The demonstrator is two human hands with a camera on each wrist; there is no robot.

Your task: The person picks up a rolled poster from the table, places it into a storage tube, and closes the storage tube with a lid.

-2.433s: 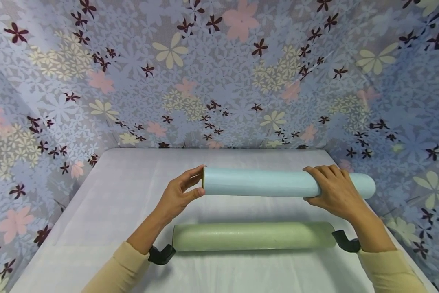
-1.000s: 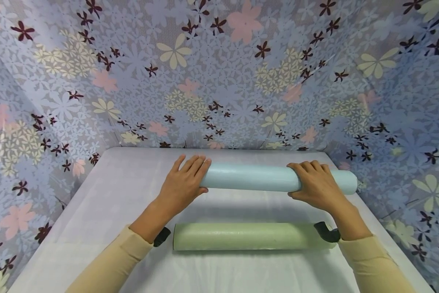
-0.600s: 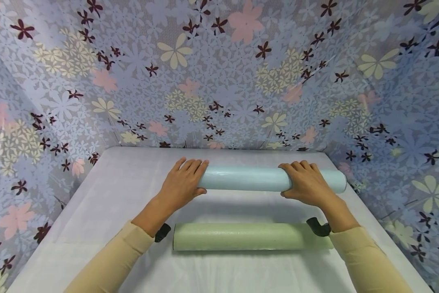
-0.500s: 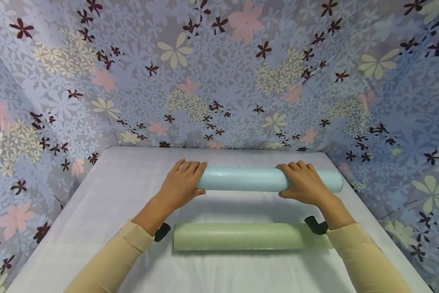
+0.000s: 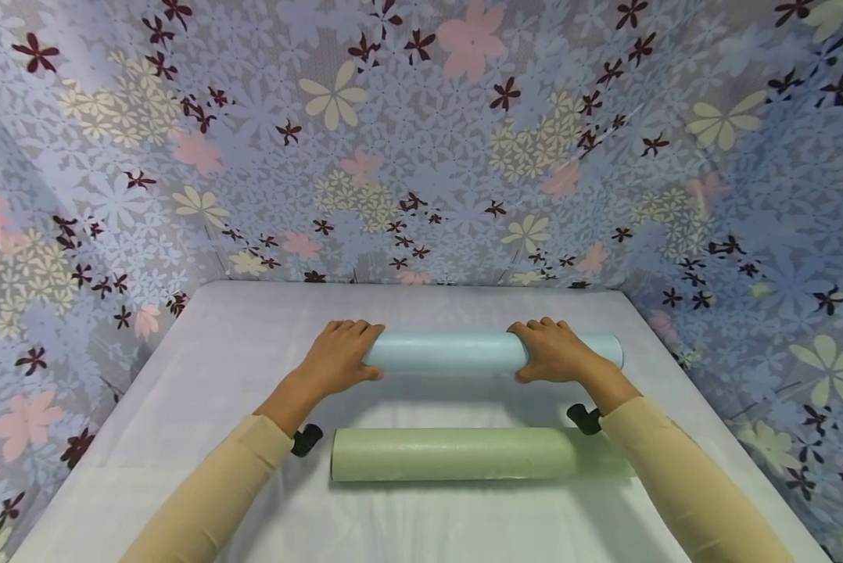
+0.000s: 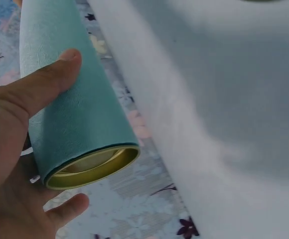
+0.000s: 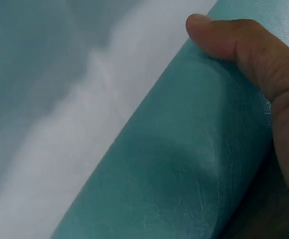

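A long light-blue cardboard tube (image 5: 446, 353) is held level over the far part of the table by both hands. My left hand (image 5: 338, 353) grips its left end, fingers over the far side and thumb on the near side. In the left wrist view, the tube (image 6: 77, 99) ends in a gold-coloured rim beside the fingers. My right hand (image 5: 551, 352) grips the tube right of its middle; in the right wrist view its thumb (image 7: 234, 40) lies along the textured surface. Closer to me, a pale-green tube (image 5: 457, 455) lies parallel on the table.
A white cloth covers the table (image 5: 238, 352). Flower-patterned fabric (image 5: 421, 156) hangs behind it and along both sides. A black wrist mount (image 5: 306, 439) sits under the left forearm, another black mount (image 5: 585, 419) under the right, overlapping the green tube's right end.
The left hand has gone from touching the blue tube's end to wrapping it. Both hands have since moved the tube left and lower, nearer the table. The green tube has stayed put.
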